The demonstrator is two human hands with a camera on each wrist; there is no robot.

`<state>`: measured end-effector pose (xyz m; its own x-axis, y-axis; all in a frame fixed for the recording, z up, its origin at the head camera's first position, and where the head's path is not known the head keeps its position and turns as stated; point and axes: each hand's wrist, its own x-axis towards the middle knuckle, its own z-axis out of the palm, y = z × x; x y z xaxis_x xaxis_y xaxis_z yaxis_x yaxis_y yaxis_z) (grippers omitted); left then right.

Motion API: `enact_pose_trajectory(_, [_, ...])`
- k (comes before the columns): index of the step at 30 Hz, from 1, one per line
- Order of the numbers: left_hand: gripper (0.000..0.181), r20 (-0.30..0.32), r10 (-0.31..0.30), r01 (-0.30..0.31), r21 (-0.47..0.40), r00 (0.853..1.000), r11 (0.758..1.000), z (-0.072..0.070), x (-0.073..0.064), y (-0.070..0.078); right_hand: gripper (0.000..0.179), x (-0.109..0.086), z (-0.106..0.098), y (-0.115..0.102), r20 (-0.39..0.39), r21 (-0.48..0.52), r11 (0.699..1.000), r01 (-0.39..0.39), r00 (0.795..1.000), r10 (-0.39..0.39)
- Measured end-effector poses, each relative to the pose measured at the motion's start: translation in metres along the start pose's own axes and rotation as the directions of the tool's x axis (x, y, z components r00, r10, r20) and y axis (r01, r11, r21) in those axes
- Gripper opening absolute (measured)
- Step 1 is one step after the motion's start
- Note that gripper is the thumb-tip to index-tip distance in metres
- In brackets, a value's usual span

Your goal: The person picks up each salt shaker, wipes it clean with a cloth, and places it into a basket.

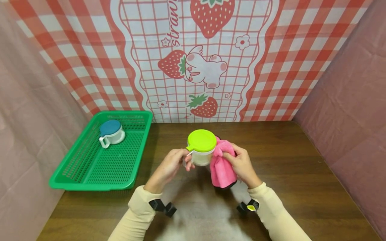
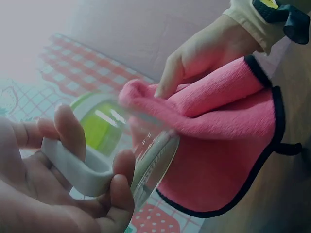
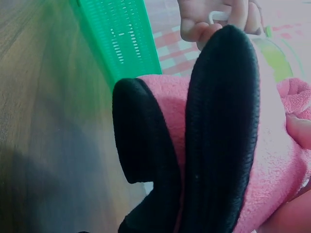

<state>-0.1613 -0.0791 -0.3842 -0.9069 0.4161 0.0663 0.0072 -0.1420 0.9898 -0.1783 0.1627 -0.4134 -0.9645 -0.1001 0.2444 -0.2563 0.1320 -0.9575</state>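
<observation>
A clear jar (image 1: pixel 201 158) with a lime-green lid (image 1: pixel 202 140) is held above the table in the middle of the head view. My left hand (image 1: pixel 173 164) grips it by its white handle (image 2: pixel 80 170), fingers curled round the loop. In my right hand (image 1: pixel 242 165) is a pink cloth (image 1: pixel 223 165) with black edging, pinched between thumb and fingers. The cloth touches the jar's right side. In the left wrist view, a fold of the cloth lies against the clear wall. The black edging (image 3: pixel 221 131) hides much of the right wrist view.
At the left stands a green basket (image 1: pixel 137 167) with perforated walls. Inside it, near the back, sits a similar jar with a blue lid (image 1: pixel 110 127) and a white handle. The wooden table (image 1: pixel 286 174) meets a strawberry-patterned curtain (image 1: pixel 271 83) behind and pink cloth at both sides.
</observation>
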Motion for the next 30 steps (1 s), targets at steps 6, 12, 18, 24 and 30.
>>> enact_pose_trajectory(6, [0.030,0.088,-0.020,0.021,-0.010,0.996,1.000,-0.011,-0.002,0.000,0.042,-0.002,-0.005,-0.002,0.121,0.032,0.995,-0.100,0.988,0.095])
enact_pose_trajectory(12, [0.030,0.095,-0.025,0.024,0.005,0.995,1.000,-0.014,-0.001,0.001,0.044,-0.002,-0.007,-0.002,0.191,0.044,0.990,-0.132,0.974,0.122])
enact_pose_trajectory(18, [0.031,0.110,-0.016,0.016,0.004,0.994,1.000,-0.017,-0.001,0.001,0.046,-0.002,-0.009,0.001,0.221,0.063,0.988,-0.138,0.968,0.121])
enact_pose_trajectory(24, [0.031,0.143,-0.026,0.028,-0.014,0.989,1.000,-0.018,-0.002,0.003,0.039,-0.002,-0.009,0.003,0.231,0.160,0.977,-0.140,0.968,0.101])
enact_pose_trajectory(30, [0.033,0.150,-0.065,0.071,-0.036,0.987,0.997,-0.015,-0.002,0.005,0.034,-0.004,-0.006,0.004,0.188,0.307,0.943,-0.130,0.979,0.074])
